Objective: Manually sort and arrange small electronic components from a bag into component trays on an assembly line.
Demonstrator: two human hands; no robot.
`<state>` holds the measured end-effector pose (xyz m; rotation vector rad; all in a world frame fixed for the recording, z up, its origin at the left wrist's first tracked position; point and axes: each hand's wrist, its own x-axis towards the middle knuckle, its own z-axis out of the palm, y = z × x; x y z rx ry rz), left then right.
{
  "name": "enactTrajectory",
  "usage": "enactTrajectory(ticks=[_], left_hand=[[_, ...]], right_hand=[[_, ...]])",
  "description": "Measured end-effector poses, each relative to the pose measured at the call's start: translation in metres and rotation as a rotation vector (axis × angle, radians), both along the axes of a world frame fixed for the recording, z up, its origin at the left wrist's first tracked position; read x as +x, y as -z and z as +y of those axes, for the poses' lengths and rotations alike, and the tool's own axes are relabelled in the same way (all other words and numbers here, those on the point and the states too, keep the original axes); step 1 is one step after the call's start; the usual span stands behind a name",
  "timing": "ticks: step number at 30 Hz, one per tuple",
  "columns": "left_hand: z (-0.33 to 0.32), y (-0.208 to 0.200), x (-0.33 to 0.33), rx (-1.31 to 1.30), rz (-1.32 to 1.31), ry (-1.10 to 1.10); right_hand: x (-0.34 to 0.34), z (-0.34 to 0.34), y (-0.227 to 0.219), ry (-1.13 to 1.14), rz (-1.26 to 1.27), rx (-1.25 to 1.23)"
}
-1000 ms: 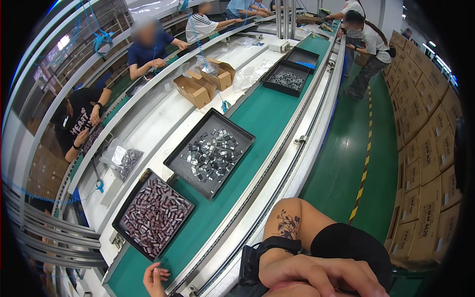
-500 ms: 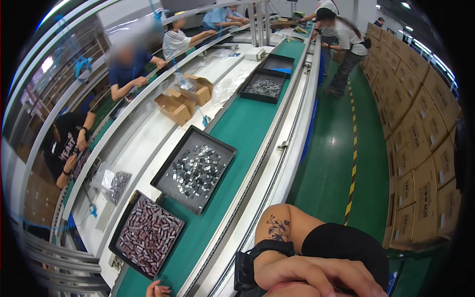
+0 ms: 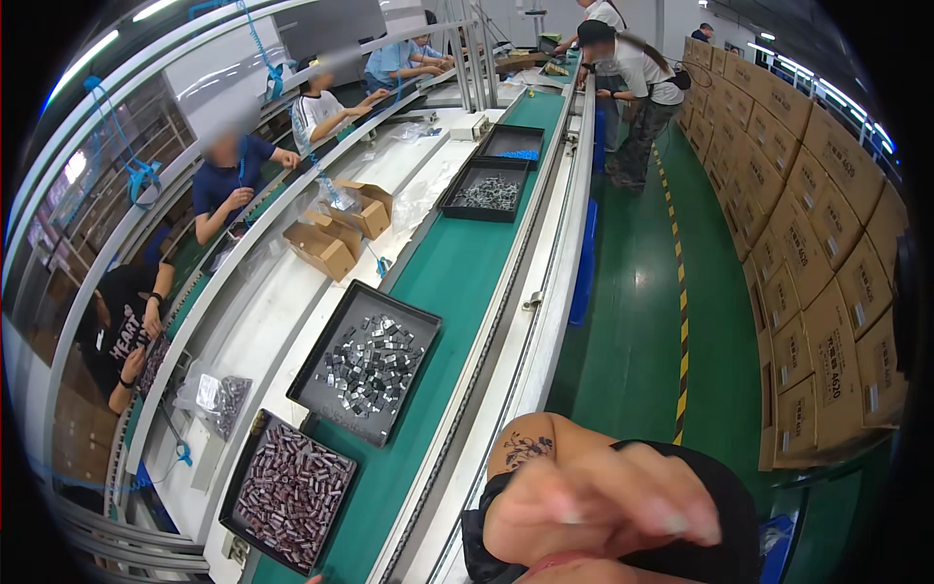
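Two hands are seen, and the tray of brown cylinders [image 3: 255, 537] is placed to the left of both. It is rested on the green belt [image 3: 443, 261], with its left edge carried over the white tabletop [image 3: 248, 336]. Of the left hand [image 3: 314, 580] only a fingertip is shown, just beside the tray's near right corner; whether the rim is touched cannot be told, nor whether the fingers are spread or pinched. That hand is clearly the nearer. The right hand [image 3: 603, 501] is held well to the right of the tray; its fingers are blurred and seem loosely extended, nothing is seen in them, and whether they are pressed together cannot be told. The tray's outline is seen as almost square, so no long axis can be firmly given; two sides are lined up with the belt.

Counted left to right from that tray: one clear bag [image 3: 216, 399] is laid beyond it, to its left; two opened cardboard boxes [image 3: 331, 251] are stood well beyond it; one tray of black blocks [image 3: 316, 382] is set just beyond it, to its right; one tray of silver pieces [image 3: 479, 213] and one tray of blue pieces [image 3: 516, 141] are lined up farther beyond. Stacked cartons [image 3: 808, 243], well to its right, are too many to be counted.
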<state>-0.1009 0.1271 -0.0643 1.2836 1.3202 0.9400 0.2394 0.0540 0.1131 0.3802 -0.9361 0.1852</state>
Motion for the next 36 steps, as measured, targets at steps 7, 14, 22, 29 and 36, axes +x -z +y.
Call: enactTrajectory(ticks=[7,14,22,29,36], left_hand=[[-0.005,-0.01,0.001,-0.031,0.189,0.003],[-0.008,-0.021,0.008,-0.021,0.231,-0.022],[-0.008,-0.019,0.008,-0.064,0.247,-0.042],[-0.001,-0.005,-0.001,-0.077,0.181,-0.043],[-0.009,-0.01,0.003,-0.046,0.208,-0.081]], right_hand=[[-0.015,0.018,-0.007,-0.106,0.006,0.042],[-0.019,0.005,-0.01,-0.103,0.124,-0.043],[-0.006,0.0,0.007,-0.03,0.016,-0.173],[0.007,0.0,-0.001,0.001,-0.095,-0.123],[0.002,-0.002,-0.001,0.07,-0.052,-0.16]])
